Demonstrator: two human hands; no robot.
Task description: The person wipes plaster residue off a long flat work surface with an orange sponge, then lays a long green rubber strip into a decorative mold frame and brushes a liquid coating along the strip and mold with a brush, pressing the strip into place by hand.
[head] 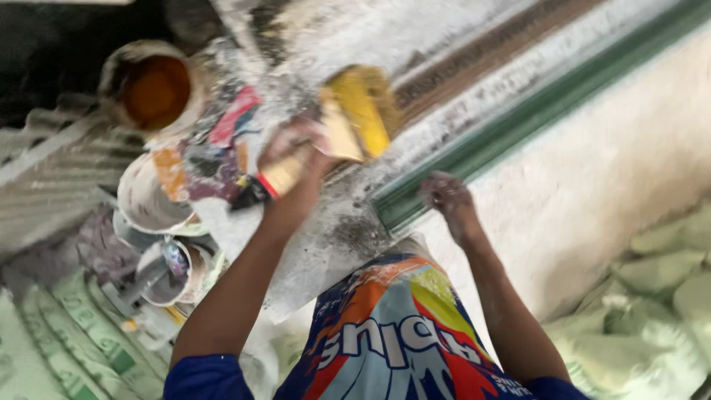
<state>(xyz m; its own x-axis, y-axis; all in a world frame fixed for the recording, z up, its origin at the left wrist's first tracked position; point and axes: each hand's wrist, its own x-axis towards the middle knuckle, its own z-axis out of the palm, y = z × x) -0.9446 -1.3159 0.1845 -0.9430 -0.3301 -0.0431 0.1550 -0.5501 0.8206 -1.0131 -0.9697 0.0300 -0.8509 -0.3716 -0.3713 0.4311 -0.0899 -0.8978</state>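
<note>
Brush count first: we hold one wide paintbrush [348, 118], yellow-stained bristles, pale handle with a red band near its end. Our left hand [296, 152] is wrapped round that handle, fingers curled tight on it, bristles pointing up and away over the dusty whitish slab [326, 237] in front of us. The left forearm runs straight up from the lower left of the view, elbow low, wrist slightly bent.

Our right hand [448, 200] rests at the near end of one long green moulding strip [533, 118] that runs diagonally to the upper right. Fingers look bent down onto the strip's end, but motion blur means we cannot tell whether they grip it or just press on it. The right forearm comes up from the lower right, angled inward.

Pots, counted: three round ones on the left. One holds orange liquid [152, 89] at the upper left, one white pot [152, 196] sits below it, and one smaller paint-smeared pot [174, 270] sits lower again. A paint-stained rag or sheet [218, 152] lies between the pots and the brush hand. Pale green sacks [652, 296] pile at the right, more at lower left [67, 333]. A white wall [607, 170] sits beside the strip.
</note>
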